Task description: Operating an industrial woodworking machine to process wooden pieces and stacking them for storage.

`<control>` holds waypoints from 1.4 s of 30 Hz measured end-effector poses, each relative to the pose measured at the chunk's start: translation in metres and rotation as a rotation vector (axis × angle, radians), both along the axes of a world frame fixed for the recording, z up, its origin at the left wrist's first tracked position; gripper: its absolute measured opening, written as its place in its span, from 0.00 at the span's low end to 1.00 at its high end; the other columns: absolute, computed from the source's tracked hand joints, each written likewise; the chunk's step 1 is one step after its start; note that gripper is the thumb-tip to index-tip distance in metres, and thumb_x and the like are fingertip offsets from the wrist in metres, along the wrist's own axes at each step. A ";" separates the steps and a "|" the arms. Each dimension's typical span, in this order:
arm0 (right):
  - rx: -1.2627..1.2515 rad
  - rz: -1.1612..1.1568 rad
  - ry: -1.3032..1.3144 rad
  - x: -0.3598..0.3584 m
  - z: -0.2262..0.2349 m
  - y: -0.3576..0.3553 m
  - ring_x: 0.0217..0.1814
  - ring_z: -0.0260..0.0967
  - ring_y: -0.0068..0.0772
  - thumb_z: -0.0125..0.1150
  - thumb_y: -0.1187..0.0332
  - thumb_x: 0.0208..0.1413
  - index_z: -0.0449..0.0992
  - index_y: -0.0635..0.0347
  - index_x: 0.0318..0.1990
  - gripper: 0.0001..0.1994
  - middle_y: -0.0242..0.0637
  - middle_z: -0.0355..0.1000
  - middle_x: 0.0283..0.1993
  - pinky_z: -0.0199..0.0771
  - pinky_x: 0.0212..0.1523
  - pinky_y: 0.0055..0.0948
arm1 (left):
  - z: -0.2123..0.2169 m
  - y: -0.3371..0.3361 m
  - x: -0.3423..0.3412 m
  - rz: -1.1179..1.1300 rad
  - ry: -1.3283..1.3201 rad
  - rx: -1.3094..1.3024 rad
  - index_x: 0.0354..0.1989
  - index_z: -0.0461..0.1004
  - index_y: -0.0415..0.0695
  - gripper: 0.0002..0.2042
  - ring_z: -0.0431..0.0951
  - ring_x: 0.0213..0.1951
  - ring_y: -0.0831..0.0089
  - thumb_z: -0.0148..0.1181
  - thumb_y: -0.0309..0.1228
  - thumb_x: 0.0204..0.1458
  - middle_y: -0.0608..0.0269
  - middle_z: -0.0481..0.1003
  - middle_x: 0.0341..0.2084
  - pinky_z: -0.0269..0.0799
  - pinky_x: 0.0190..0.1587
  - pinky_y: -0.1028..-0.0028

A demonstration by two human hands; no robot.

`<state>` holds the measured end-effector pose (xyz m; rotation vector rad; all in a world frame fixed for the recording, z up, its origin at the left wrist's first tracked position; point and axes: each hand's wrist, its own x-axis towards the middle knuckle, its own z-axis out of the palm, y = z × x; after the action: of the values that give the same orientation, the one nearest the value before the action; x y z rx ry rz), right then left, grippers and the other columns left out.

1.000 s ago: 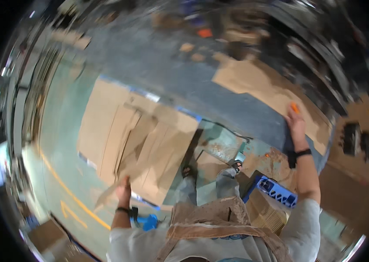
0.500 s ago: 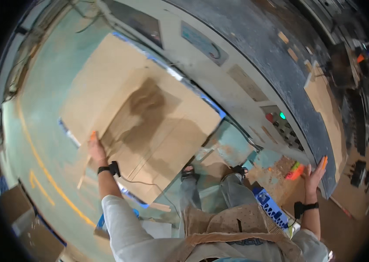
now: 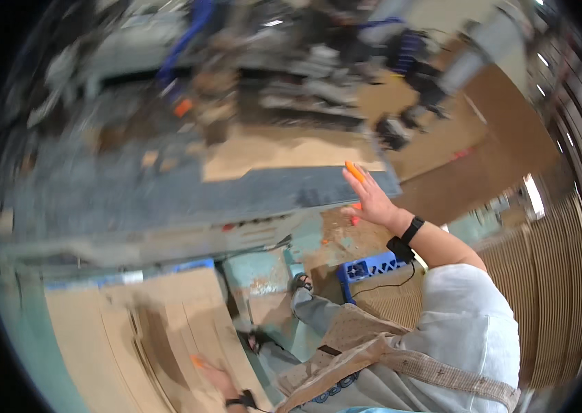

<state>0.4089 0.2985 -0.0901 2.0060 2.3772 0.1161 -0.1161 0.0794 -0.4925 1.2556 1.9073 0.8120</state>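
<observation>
My right hand (image 3: 375,202) reaches over the front edge of a dark grey machine table (image 3: 167,196), fingers stretched out and holding nothing. An orange covering shows on a fingertip. Beyond it on the table lies a flat brown cardboard sheet (image 3: 291,153). At the lower left my left hand (image 3: 215,378) is stretched out over a stack of cardboard sheets (image 3: 84,330); it is blurred, fingers extended, with orange at a fingertip. Whether it touches the cardboard I cannot tell. Both wrists wear black straps with a small device.
A blue plastic crate (image 3: 373,267) stands on the floor by my legs. Stacked corrugated cardboard (image 3: 546,289) rises at the right. Brown board (image 3: 504,172) lies beyond the table's right end. Blurred machine parts (image 3: 312,93) line the far side. Small scraps (image 3: 150,159) lie on the table.
My view has swung right, so the machine table now spans the upper part and the cardboard stack sits lower left. The right hand has come over the table edge. The left hand appears farther down.
</observation>
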 end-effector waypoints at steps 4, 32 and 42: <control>0.507 -0.274 -0.174 0.100 0.183 -0.104 0.73 0.39 0.57 0.72 0.58 0.38 0.49 0.59 0.67 0.49 0.51 0.47 0.69 0.43 0.68 0.55 | 0.139 0.065 0.137 -0.496 0.036 0.215 0.64 0.53 0.36 0.31 0.53 0.64 0.46 0.56 0.27 0.51 0.40 0.52 0.63 0.51 0.64 0.59; 0.624 -0.616 -0.673 0.146 0.401 -0.280 0.38 0.73 0.41 0.56 0.81 0.44 0.73 0.46 0.51 0.24 0.36 0.75 0.38 0.73 0.38 0.36 | 0.253 0.301 0.350 -0.867 0.777 0.559 0.56 0.63 0.42 0.32 0.59 0.60 0.54 0.60 0.48 0.44 0.52 0.64 0.54 0.46 0.65 0.49; -0.020 -0.097 -0.316 0.183 0.108 0.007 0.28 0.74 0.43 0.50 0.71 0.52 0.73 0.44 0.46 0.14 0.40 0.74 0.27 0.73 0.27 0.41 | 0.287 0.222 0.222 -0.960 0.694 0.699 0.54 0.69 0.53 0.25 0.68 0.51 0.59 0.53 0.24 0.42 0.58 0.70 0.46 0.59 0.60 0.56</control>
<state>0.5915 0.3060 0.0180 1.9226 2.0780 0.3737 0.1060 0.3014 -0.2060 2.8421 1.1359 0.5254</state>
